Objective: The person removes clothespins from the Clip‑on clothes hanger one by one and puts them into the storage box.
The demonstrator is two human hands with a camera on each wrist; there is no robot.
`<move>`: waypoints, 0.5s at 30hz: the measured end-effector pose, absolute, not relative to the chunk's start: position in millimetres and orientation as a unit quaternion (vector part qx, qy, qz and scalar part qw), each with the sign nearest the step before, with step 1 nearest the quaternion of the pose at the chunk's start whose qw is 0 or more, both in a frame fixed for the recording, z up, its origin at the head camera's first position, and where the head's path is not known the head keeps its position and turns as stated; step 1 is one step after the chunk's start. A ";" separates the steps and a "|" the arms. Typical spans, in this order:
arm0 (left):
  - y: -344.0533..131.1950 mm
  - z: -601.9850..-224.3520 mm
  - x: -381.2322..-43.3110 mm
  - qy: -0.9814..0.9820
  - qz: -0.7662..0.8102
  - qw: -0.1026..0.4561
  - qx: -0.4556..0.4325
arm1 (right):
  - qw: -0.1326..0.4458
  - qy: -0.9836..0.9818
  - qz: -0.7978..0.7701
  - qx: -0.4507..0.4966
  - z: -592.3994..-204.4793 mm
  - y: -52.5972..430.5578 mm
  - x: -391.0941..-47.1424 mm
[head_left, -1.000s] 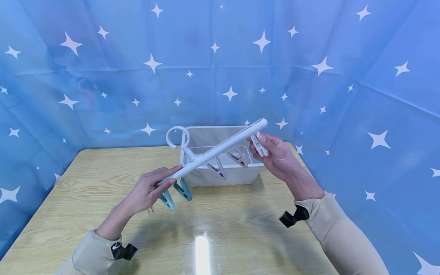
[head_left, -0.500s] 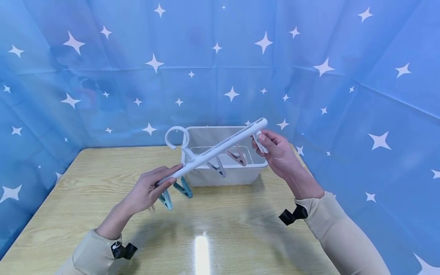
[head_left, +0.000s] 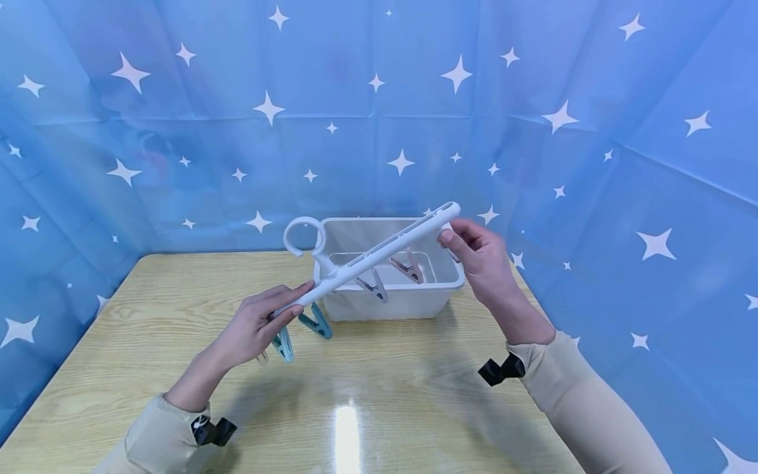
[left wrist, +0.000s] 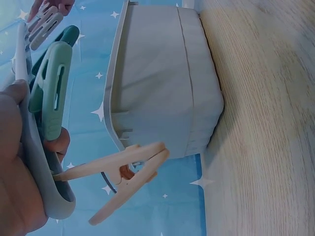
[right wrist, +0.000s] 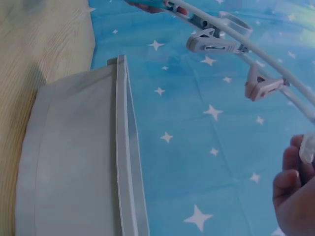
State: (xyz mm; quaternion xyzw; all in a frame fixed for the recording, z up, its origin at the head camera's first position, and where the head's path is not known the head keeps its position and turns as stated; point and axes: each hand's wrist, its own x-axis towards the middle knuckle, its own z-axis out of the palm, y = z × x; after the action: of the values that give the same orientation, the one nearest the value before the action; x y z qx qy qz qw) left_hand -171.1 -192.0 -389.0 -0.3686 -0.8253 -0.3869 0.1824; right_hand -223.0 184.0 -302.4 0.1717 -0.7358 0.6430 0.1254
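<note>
My left hand point(head_left: 254, 329) grips the low left end of a white clip hanger point(head_left: 385, 251), thumb on one side and fingers on the other. The bar slants up to the right, and its round hook point(head_left: 287, 232) stands up near the middle. Several clips hang from it: two teal clips point(head_left: 316, 321) near my left hand, a grey clip point(head_left: 374, 288) and a pink clip point(head_left: 408, 266) farther along. A beige clip point(left wrist: 108, 164) shows at the left end in the left wrist view. My right hand point(head_left: 485, 266) pinches a white clip point(right wrist: 308, 148) at the raised end, mostly hidden by the fingers.
Behind the hanger, a white plastic basket point(head_left: 387, 304) stands on the wooden table point(head_left: 367, 375), near its back edge. A blue star-patterned curtain point(head_left: 355, 151) hangs behind and at both sides.
The white clip in my right hand has turned and moved up toward the bar's raised end, more of it now behind my fingers. My left hand and the hanger have barely moved.
</note>
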 end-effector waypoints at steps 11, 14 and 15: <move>-192.3 -391.1 -171.4 -0.826 -0.383 0.192 -0.367 | 0.204 -0.777 0.571 0.171 -301.8 184.7 -223.1; -192.7 -392.0 -170.9 -0.827 -0.382 0.195 -0.364 | 0.184 -0.783 0.572 0.162 -300.2 186.0 -223.2; -192.9 -392.1 -170.8 -0.827 -0.382 0.196 -0.362 | 0.171 -0.783 0.577 0.159 -299.6 186.5 -223.5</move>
State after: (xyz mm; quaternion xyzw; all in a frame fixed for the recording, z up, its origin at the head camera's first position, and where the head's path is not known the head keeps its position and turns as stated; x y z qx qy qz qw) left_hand -170.8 -192.9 -392.1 -0.3619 -0.8275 -0.3821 0.1958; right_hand -223.5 186.5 -299.6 0.1586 -0.7827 0.5770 0.1712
